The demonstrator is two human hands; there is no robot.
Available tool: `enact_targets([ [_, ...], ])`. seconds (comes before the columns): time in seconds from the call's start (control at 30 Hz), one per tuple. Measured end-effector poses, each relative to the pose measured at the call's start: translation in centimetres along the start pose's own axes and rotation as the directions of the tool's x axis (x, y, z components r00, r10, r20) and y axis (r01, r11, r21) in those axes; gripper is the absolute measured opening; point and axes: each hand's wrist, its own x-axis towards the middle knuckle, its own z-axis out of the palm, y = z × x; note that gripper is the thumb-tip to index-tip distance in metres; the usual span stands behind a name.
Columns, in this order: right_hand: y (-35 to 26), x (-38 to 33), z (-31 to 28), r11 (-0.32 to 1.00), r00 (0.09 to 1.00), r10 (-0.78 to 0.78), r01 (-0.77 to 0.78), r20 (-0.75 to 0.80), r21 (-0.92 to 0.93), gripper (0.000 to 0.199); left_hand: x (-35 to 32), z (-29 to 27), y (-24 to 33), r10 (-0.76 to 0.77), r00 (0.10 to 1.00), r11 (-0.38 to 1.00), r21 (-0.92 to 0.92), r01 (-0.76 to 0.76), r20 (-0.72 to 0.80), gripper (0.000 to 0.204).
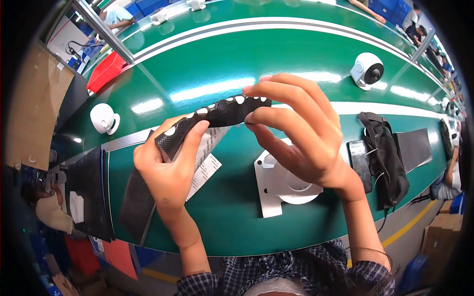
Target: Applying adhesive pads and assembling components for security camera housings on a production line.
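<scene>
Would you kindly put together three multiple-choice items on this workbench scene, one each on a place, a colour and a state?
1. Where does the white round device with the dark lens stand?
A. On the green surface, up and to the right of the hands
B. In the red bin
C. Under the black strip

2. What colour is the work surface?
A. Yellow
B. Green
C. White

3. How is the black perforated strip held?
A. Lying untouched on the surface
B. By the right hand alone
C. By both hands, the left hand at one end and the right hand at the other

Answers: 1 A, it sits on the green belt beyond the right hand; 2 B, glossy green throughout; 3 C, fingers of each hand pinch an end.
</scene>
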Motion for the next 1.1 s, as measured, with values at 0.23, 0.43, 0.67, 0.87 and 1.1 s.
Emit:
enact_targets([
  [0.23,-0.2,1.3,2.1,0.991,0.993,-0.040,0.054,-0.114,0.124,0.040,0.1,0.3,0.7,0.045,0.999,0.999,0.010,-0.045,0.023,0.015],
  [0.43,-2.2,2.3,2.1,0.952,0.980,0.011,0.051,-0.199,0.302,0.050,-0.2,0.4,1.0,0.047,0.998,0.998,-0.052,-0.045,0.049,0.016],
  [0.67,-2.7,3.4,5.1,0.890,0.880,-0.144,0.315,-0.452,0.330,0.058,-0.7,1.8,1.9,-0.322,0.946,0.789,-0.540,0.294,0.046,0.019],
  [0.87,-1.8,3.5,2.6,0.935,0.991,-0.068,0.105,-0.118,0.339,0.068,-0.3,-0.9,1.0,-0.079,0.997,0.993,-0.091,0.080,0.020,0.018],
  [1.1,-1.9,3.2,2.6,0.943,0.989,-0.103,0.132,-0.110,0.304,0.065,-0.5,-0.4,2.3,-0.058,0.997,0.996,0.066,0.061,-0.046,0.018],
])
